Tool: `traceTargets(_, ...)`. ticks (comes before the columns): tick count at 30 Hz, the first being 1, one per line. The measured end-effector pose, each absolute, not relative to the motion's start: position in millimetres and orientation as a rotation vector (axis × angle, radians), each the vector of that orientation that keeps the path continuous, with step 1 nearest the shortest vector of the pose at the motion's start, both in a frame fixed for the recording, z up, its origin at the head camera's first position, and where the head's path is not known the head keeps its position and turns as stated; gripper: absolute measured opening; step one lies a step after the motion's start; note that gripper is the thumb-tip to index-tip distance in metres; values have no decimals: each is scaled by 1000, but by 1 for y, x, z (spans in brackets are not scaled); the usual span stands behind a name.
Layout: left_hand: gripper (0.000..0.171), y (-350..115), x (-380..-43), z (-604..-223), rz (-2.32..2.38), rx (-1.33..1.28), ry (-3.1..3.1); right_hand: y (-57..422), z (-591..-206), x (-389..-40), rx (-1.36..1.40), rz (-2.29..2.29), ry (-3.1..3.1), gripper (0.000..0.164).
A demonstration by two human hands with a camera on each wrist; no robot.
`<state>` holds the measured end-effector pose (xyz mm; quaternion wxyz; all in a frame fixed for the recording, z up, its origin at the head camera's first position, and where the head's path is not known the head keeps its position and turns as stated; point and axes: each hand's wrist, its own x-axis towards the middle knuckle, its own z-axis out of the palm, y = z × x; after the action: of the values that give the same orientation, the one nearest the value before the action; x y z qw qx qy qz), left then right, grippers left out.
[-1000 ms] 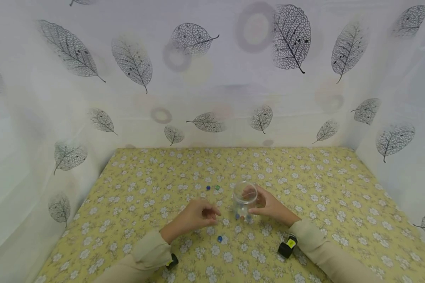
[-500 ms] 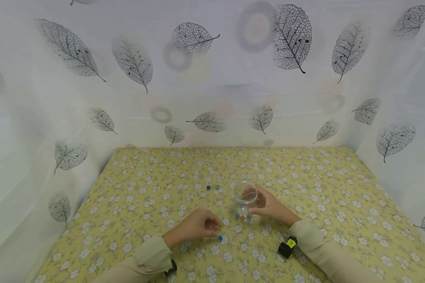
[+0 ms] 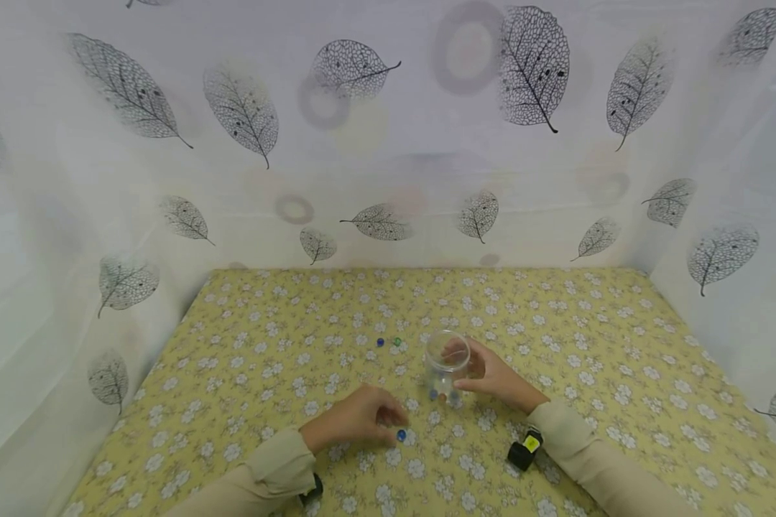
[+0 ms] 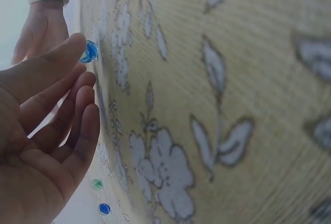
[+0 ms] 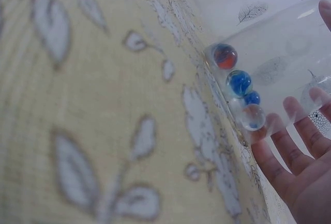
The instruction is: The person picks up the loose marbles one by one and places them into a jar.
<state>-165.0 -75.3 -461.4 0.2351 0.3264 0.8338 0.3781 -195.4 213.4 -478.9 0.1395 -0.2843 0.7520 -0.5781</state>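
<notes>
My right hand (image 3: 494, 377) holds a clear plastic jar (image 3: 441, 377) upright on the cloth, fingers round its far side and thumb on the near side. Inside, the right wrist view shows several marbles at the bottom: a red-and-dark one (image 5: 225, 56), a blue swirled one (image 5: 239, 83), a smaller blue one (image 5: 252, 98) and a clear one (image 5: 253, 117). My left hand (image 3: 362, 416) is low over the cloth, fingers loosely bent. Its thumb tip is right at a blue marble (image 4: 90, 51), with the fingertips apart from the thumb.
A dark blue marble (image 3: 380, 342) and a green marble (image 3: 397, 342) lie farther back, left of the jar. Yellow flowered cloth (image 3: 284, 316) covers the table. White leaf-printed sheets (image 3: 388, 129) hang behind it and at both sides.
My left hand has come down and nearer to me, and its thumb has reached the blue marble. My right hand and the jar have stayed in place.
</notes>
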Motion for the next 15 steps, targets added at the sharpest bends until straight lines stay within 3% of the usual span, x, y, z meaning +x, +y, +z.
traceTargets(15,25,-74,-173,-469,903,1054,2275,213,-478,-196,-830,-1673,2161,59)
